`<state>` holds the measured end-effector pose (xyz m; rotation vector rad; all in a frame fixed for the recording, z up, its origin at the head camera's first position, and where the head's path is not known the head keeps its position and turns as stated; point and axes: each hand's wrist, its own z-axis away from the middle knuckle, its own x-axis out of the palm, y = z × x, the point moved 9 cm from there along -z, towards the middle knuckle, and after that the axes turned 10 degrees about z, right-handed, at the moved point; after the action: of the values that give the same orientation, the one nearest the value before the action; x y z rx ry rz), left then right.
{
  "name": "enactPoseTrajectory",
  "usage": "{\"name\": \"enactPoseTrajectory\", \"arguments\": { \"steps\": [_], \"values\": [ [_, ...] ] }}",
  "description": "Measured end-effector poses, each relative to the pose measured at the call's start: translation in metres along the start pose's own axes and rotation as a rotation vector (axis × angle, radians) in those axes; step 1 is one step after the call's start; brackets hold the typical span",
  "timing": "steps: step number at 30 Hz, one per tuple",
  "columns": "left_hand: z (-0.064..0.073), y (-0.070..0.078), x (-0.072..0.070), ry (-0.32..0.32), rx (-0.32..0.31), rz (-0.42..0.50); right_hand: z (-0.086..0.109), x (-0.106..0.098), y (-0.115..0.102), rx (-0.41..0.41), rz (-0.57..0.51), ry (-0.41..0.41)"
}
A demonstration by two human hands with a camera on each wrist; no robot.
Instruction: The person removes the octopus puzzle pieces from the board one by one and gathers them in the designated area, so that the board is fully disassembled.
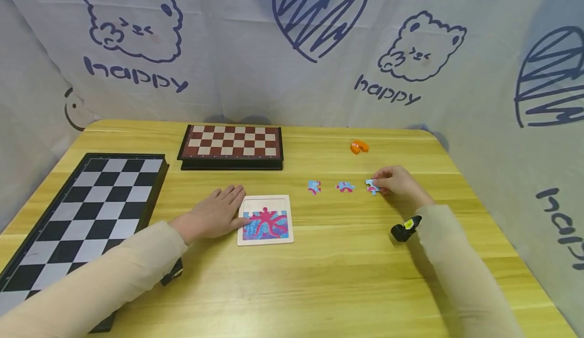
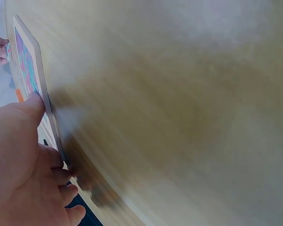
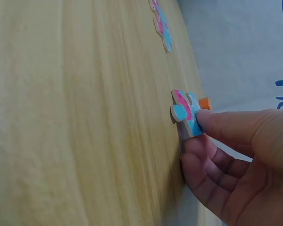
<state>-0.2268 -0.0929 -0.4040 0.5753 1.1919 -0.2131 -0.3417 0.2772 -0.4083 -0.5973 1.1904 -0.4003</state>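
Observation:
A square puzzle tray [image 1: 265,242] with a pale frame lies in the middle of the table, its lower part filled with a pink octopus picture and its top strip bare. My left hand [image 1: 214,214] rests at the tray's left edge, fingers straight and thumb on the picture; the left wrist view shows that thumb [image 2: 34,106] on the rim. Over on the right, my right hand [image 1: 400,185] pinches a blue and pink puzzle piece [image 3: 188,113] between thumb and fingers. Two more pieces, a middle one [image 1: 345,186] and a left one [image 1: 314,186], lie in a row beside it.
A large black-and-white checkerboard [image 1: 86,211] lies at the left. Behind the tray is a brown-and-white chessboard box [image 1: 232,143]. An orange curved object [image 1: 359,147] sits at the back right. A printed white cloth [image 1: 246,74] hangs behind the table.

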Motion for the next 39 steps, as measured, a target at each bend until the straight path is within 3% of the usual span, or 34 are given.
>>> {"name": "enactPoseTrajectory", "arguments": {
  "steps": [9,22,30,39],
  "values": [
    [0.000,0.000,-0.001,0.009,0.000,0.010,-0.002,0.000,-0.005,0.005,0.103,-0.014],
    [-0.001,0.000,-0.001,0.020,0.011,0.018,-0.001,-0.003,-0.012,0.015,0.152,0.015],
    [0.001,0.004,-0.003,0.029,0.027,-0.005,0.004,0.001,-0.056,-0.089,0.181,0.056],
    [0.006,0.005,-0.002,0.031,0.034,-0.021,0.012,0.036,-0.118,-0.263,0.117,0.019]
  ]
}}
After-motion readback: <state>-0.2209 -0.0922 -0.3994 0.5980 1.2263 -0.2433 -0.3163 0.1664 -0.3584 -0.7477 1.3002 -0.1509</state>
